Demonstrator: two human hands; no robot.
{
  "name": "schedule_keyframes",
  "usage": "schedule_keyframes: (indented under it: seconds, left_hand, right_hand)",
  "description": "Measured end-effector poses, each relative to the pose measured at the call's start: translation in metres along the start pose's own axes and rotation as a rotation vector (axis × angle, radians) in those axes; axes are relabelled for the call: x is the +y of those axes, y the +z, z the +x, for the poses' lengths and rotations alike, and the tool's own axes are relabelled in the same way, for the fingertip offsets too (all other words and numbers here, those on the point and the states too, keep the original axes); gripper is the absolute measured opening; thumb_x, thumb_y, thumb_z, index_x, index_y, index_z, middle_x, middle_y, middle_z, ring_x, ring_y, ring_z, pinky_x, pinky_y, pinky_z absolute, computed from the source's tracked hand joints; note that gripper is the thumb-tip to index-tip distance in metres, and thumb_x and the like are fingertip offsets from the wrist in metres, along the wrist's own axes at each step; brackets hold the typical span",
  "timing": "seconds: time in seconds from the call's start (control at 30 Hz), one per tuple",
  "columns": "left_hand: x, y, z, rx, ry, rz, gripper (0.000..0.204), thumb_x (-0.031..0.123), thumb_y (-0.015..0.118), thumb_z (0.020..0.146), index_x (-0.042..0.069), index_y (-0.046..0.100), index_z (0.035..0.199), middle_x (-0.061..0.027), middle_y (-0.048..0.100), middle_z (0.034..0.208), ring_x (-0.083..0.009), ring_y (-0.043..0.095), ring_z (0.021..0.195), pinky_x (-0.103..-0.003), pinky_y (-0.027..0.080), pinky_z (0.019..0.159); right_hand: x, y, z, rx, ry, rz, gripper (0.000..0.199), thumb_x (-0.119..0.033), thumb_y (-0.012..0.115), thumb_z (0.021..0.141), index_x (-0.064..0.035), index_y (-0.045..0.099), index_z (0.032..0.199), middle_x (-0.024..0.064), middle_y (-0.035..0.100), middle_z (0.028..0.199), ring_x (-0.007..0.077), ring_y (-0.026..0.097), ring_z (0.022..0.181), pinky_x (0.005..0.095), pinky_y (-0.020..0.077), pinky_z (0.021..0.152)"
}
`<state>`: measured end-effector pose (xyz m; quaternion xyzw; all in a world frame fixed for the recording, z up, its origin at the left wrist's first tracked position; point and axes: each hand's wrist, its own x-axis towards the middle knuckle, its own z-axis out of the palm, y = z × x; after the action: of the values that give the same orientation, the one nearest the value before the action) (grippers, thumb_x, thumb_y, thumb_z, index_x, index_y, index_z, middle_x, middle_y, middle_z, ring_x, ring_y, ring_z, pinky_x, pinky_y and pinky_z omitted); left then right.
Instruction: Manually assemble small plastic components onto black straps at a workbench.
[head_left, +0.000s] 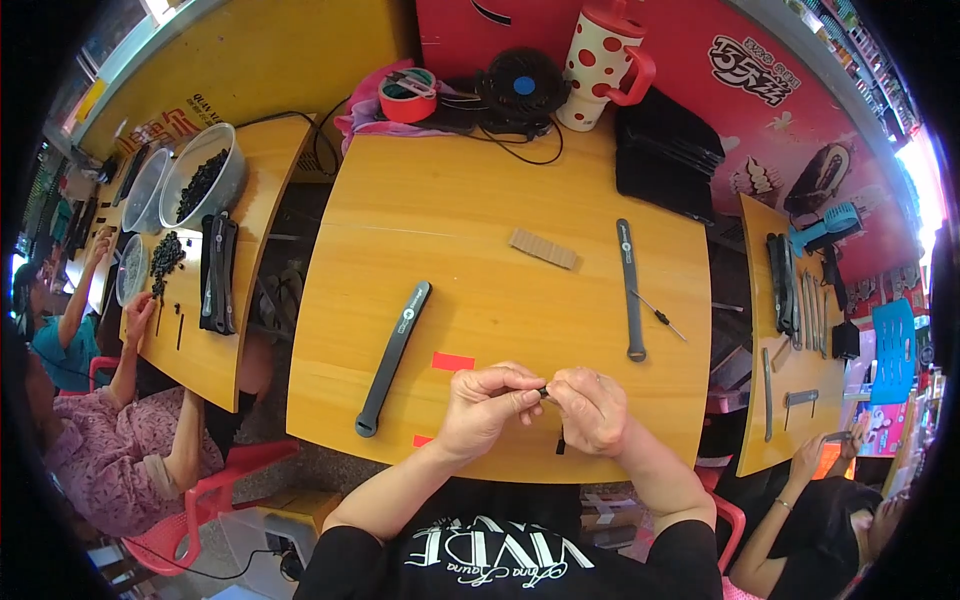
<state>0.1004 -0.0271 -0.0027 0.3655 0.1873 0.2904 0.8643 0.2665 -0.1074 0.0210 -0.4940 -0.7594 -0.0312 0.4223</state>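
Above the table's near edge, my left hand (489,410) and my right hand (590,410) meet, both closed in a pinch. Between their fingertips is a small black part (543,392), mostly covered by the fingers. A short black strip (561,445) shows just below my right hand; whether it is held or lies on the table, I cannot tell. To the left lies a dark grey strap (394,356) with a rounded, holed end. A second strap (629,290) lies to the right, with a thin pointed tool (660,316) beside it.
Red tape pieces (453,361) mark the wooden table (480,215). Corrugated cardboard (543,248) lies mid-table. Along the back stand a tape roll (408,100), a fan (522,84), a dotted tumbler (597,65) and black pouches (668,155). People work at both side tables.
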Motion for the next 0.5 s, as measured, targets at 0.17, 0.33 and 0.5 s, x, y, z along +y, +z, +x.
schedule_keyframes:
  seconds: [0.17,0.33,0.5]
  left_hand:
    - [-0.001,-0.003,0.002,-0.049,-0.005,0.011,0.015,-0.009,0.061,0.086,-0.003,0.070,0.097,-0.0131,0.065,0.092,-0.0167,0.064,0.075,-0.024,0.052,0.062]
    - [0.004,0.006,0.008,0.062,-0.127,-0.178,0.016,-0.007,0.064,0.085,-0.001,0.069,0.099,-0.0115,0.067,0.092,-0.0171,0.066,0.077,-0.024,0.052,0.063]
    - [-0.004,-0.005,0.008,-0.004,-0.118,-0.235,0.016,-0.007,0.066,0.084,-0.001,0.068,0.098,-0.0118,0.068,0.093,-0.0173,0.066,0.080,-0.026,0.053,0.068]
  right_hand:
    - [0.000,0.000,0.000,-0.008,0.022,0.052,0.034,0.009,0.062,0.062,0.0086,0.059,0.096,0.0165,0.058,0.083,0.0277,0.060,0.065,0.0333,0.0514,0.055]
    - [0.005,0.003,0.001,0.058,0.029,0.007,0.032,0.010,0.062,0.062,0.0091,0.061,0.094,0.0158,0.059,0.083,0.0272,0.061,0.066,0.0328,0.0507,0.054]
    - [0.004,0.004,0.001,0.101,0.137,0.117,0.025,0.011,0.065,0.069,0.0028,0.066,0.092,0.0137,0.063,0.082,0.0244,0.062,0.066,0.0302,0.0480,0.054]
